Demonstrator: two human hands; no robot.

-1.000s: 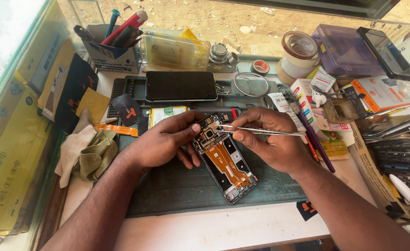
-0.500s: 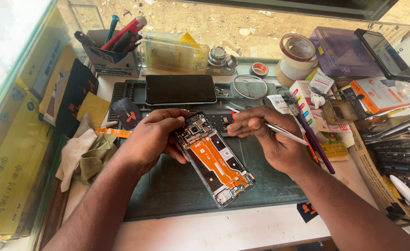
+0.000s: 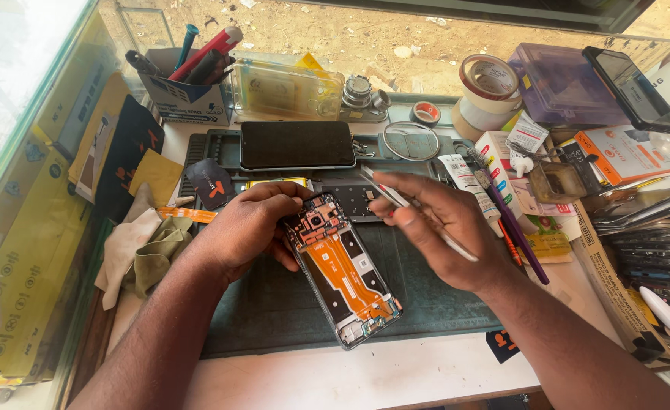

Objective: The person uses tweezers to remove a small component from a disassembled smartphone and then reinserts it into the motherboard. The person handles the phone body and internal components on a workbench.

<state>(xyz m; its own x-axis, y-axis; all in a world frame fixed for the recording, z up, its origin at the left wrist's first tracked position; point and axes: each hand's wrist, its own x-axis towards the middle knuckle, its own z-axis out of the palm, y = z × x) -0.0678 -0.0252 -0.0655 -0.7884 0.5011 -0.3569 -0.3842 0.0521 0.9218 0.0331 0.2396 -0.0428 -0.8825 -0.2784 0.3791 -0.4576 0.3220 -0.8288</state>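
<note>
An opened phone (image 3: 344,269) with its back off lies tilted on a dark green work mat (image 3: 274,311), showing an orange flex cable and circuit boards. My left hand (image 3: 244,228) grips its upper left edge and holds it against the mat. My right hand (image 3: 445,228) hovers just right of the phone's top and pinches slim metal tweezers (image 3: 395,199), their tip pointing up-left, away from the phone.
A black phone screen (image 3: 298,144) lies on a tray behind. A tool holder with pens (image 3: 187,83) stands at the back left; tape rolls (image 3: 488,87) and a purple plastic box (image 3: 559,80) at the back right. Cloths (image 3: 141,247) lie left; boxes and tools crowd the right.
My right hand has lifted the tweezers off the phone's top and drawn back to the right. The phone has swung a little, its lower end now further right.
</note>
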